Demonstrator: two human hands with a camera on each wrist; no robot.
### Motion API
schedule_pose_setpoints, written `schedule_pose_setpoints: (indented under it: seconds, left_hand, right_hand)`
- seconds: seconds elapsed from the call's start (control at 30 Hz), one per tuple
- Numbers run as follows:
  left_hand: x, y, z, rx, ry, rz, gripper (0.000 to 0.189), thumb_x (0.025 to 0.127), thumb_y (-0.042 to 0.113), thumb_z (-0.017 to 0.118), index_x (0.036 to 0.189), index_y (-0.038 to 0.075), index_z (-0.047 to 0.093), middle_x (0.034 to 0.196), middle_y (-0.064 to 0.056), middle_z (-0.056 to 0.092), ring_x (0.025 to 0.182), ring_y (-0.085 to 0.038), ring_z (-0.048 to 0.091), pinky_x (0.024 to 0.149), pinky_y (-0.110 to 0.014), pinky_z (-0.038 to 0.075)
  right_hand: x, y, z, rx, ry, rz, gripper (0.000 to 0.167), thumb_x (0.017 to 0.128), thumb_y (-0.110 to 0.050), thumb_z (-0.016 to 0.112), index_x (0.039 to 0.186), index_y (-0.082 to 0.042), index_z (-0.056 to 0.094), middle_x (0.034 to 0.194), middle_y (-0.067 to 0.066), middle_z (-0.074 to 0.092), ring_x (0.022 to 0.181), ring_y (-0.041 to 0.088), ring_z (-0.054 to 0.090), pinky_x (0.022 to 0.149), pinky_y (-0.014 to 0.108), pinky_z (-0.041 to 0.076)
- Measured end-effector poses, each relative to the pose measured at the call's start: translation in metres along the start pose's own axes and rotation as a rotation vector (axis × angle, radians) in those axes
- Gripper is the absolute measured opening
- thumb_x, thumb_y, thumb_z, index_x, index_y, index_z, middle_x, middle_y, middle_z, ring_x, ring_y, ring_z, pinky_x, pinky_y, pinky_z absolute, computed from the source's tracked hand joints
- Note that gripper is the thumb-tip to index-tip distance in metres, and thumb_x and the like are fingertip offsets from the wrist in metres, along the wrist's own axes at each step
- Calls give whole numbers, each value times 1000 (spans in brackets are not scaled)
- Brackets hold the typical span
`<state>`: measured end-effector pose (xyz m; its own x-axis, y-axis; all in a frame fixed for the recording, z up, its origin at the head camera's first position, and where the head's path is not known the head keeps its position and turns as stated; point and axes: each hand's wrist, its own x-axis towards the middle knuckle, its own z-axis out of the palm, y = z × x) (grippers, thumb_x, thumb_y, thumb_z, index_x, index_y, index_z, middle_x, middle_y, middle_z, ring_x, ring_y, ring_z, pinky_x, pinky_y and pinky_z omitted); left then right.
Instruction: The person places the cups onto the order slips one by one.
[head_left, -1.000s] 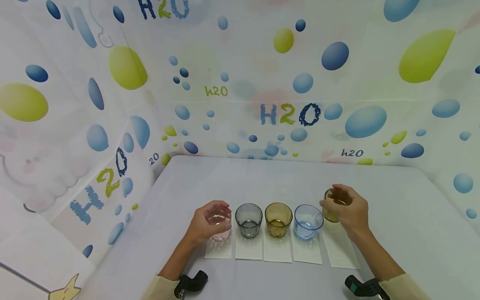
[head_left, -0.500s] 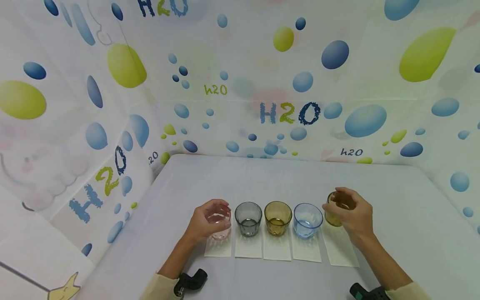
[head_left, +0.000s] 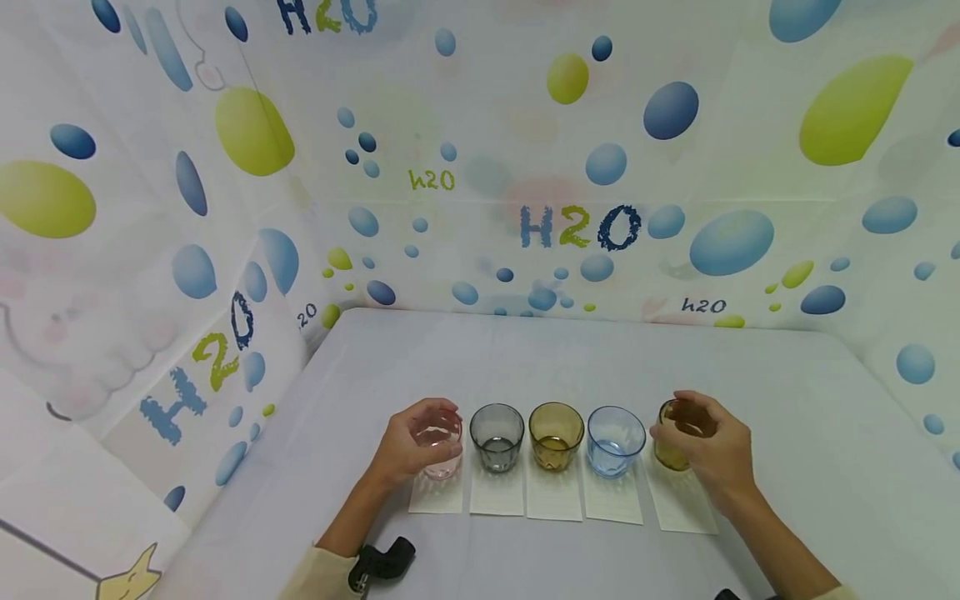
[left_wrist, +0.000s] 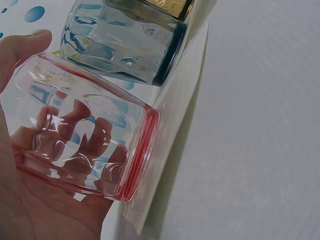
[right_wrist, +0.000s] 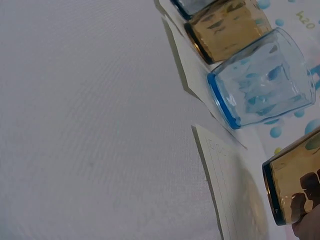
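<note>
At the left end of a row of glasses, my left hand (head_left: 411,442) grips a clear pink glass (left_wrist: 141,155), fingers behind it and thumb in front. It stands upright at the far end of a white paper card (head_left: 437,500). On the right, my right hand (head_left: 718,450) holds an amber glass (right_wrist: 285,192) between thumb and fingers, over the far part of another card (head_left: 684,508). Whether its base touches the card I cannot tell. Between the hands stand a grey glass (head_left: 497,442), a second amber glass (head_left: 556,442) and a blue glass (head_left: 617,446).
More paper cards (head_left: 555,500) lie in front of the middle glasses. A white cloth (head_left: 495,354) covers the table. Behind it hangs a backdrop (head_left: 487,125) printed with blue and green drops and H2O lettering. A black wrist device (head_left: 382,562) sits at the left cuff.
My right hand has drawn the amber glass toward me and slightly to the right, closer over its card. The left hand and the middle glasses stay in place.
</note>
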<state>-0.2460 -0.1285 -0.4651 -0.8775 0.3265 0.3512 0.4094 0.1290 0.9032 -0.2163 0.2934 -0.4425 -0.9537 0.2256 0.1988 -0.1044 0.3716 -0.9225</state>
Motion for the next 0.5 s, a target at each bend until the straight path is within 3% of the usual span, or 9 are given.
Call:
schedule_pose_setpoints:
  seconds: [0.23,0.5]
  left_hand:
    - [0,0,0,0,0,-1,51,80,3,80,125,-9,59,109,-21,69,101,-36,67,90,-47,58]
    - [0,0,0,-1,2,0,51,81,4,80,125,-9,59,108,-21,69,100,-37,67,89,-47,58]
  right_hand:
    - [-4,6,3,-21,-9,-26,52,84,-11,82,130,-3,60,112,7,67,103,16,64,88,12,52]
    - [-8,13,4,-28,-45,-48,54,84,-7,81,132,1,58,111,8,67,102,12,64,90,12,51]
